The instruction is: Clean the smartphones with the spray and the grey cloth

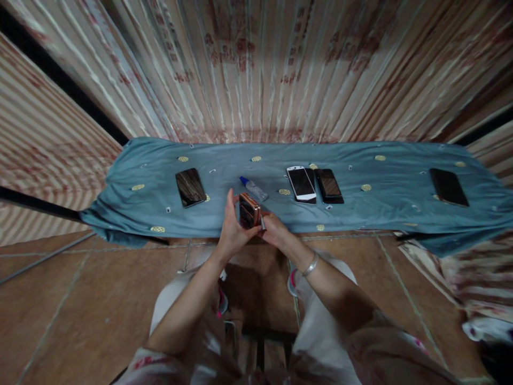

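My left hand (233,227) grips a dark-screened phone (247,212) with rose-gold edges, thumb along its lower edge and fingers behind it. It is tilted up above the front part of the cloth-covered table; it looks thick, and I cannot tell whether it is one phone or two stacked. Beside its lower right edge, my right hand (274,229) is closed on a small pale thing (263,221), whose kind I cannot make out. Just beyond the hands lies a clear spray bottle (255,189) with a blue top, on its side.
A blue patterned cloth (240,155) covers the long narrow table. On it lie a black tablet-like device (190,187) at left, a white phone (301,182) and a black phone (329,184) on other dark devices, and another dark device (449,187) at far right. Striped curtains (256,80) hang behind.
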### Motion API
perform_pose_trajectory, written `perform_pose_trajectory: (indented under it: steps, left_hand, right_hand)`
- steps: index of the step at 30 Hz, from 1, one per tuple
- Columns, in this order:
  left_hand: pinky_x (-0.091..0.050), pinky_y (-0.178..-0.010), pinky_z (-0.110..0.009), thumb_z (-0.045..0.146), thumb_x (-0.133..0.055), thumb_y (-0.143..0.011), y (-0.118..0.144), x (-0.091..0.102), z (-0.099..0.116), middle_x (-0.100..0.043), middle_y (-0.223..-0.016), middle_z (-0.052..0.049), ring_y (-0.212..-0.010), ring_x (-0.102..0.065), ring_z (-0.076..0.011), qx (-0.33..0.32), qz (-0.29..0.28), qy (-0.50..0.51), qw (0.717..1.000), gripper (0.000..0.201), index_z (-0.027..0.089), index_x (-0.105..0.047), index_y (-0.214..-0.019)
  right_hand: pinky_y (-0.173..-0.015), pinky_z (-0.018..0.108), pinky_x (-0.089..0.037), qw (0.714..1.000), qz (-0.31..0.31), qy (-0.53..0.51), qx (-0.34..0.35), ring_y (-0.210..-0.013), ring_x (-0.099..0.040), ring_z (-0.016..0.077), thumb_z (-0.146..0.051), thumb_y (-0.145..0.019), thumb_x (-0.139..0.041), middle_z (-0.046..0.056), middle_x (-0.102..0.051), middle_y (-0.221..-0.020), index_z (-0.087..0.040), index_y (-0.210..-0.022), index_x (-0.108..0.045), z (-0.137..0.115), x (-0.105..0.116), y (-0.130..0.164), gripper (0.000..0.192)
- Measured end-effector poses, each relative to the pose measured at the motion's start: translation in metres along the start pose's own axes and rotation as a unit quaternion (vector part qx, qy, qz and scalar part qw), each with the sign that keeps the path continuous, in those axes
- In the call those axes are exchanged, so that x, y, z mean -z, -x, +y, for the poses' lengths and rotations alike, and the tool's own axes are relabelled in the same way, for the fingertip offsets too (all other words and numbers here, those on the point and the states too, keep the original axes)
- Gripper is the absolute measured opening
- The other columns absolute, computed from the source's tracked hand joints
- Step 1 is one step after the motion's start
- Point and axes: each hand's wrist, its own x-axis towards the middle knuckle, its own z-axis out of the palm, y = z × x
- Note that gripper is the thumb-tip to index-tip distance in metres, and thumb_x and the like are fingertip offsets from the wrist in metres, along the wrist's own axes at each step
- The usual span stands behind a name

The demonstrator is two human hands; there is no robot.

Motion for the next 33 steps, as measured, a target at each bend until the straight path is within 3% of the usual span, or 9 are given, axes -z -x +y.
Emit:
perform_pose_trajectory:
  steps: [4, 13, 21, 25, 33]
  left_hand:
    - [-0.029, -0.115, -0.052, 0.046, -0.087, -0.058, -0.001, 0.001, -0.001, -0.046, -0.142, -0.018, -0.137, -0.042, -0.0329, 0.017, 0.01, 0.019, 1.0, 0.124, 0.024, -0.009, -0.153]
    - [-0.045, -0.103, -0.044, 0.04, -0.085, -0.061, -0.007, 0.01, -0.006, -0.055, -0.124, -0.011, -0.113, -0.06, -0.025, 0.046, 0.02, 0.039, 0.998, 0.119, 0.024, -0.012, -0.153]
    - [-0.05, -0.095, -0.037, 0.027, -0.084, -0.056, -0.008, 0.017, -0.005, -0.057, -0.118, -0.008, -0.104, -0.062, -0.0222, 0.046, 0.005, 0.024, 0.999, 0.121, 0.023, -0.011, -0.153]
    - [-0.05, -0.093, -0.039, 0.029, -0.084, -0.057, -0.007, 0.016, -0.005, -0.057, -0.116, -0.009, -0.102, -0.063, -0.0235, 0.02, -0.014, -0.004, 1.0, 0.12, 0.022, -0.011, -0.152]
    - [-0.051, -0.093, -0.043, 0.03, -0.084, -0.059, -0.003, 0.014, -0.004, -0.055, -0.12, -0.013, -0.107, -0.06, -0.0283, -0.018, -0.028, -0.059, 0.998, 0.113, 0.018, -0.018, -0.152]
  right_hand:
    - [-0.047, 0.022, -0.041, 0.998, 0.017, -0.037, -0.038, -0.055, -0.058, 0.0132, -0.026, -0.064, -0.069, 0.0, -0.067, -0.062, -0.022, -0.065, -0.068, -0.007, 0.001, 0.001, 0.005]
    - [-0.06, 0.024, -0.047, 0.999, 0.041, 0.011, 0.027, -0.062, -0.062, 0.0137, -0.048, -0.059, -0.08, 0.0, -0.072, -0.069, -0.019, -0.074, -0.074, -0.005, 0.014, -0.012, 0.033]
    - [-0.054, 0.022, -0.038, 0.998, 0.029, 0.039, 0.046, -0.056, -0.054, 0.0108, -0.046, -0.064, -0.076, -0.002, -0.066, -0.061, -0.018, -0.066, -0.072, -0.01, 0.02, -0.012, 0.028]
    - [-0.057, 0.023, -0.038, 0.995, 0.04, 0.072, 0.061, -0.058, -0.054, 0.0124, -0.046, -0.066, -0.073, -0.003, -0.067, -0.063, -0.018, -0.071, -0.073, -0.01, 0.02, -0.013, 0.028]
    - [-0.065, 0.026, -0.039, 0.951, 0.088, 0.243, 0.167, -0.065, -0.055, 0.0166, -0.033, -0.077, -0.064, -0.003, -0.065, -0.064, -0.022, -0.074, -0.073, -0.008, 0.025, -0.017, 0.015]
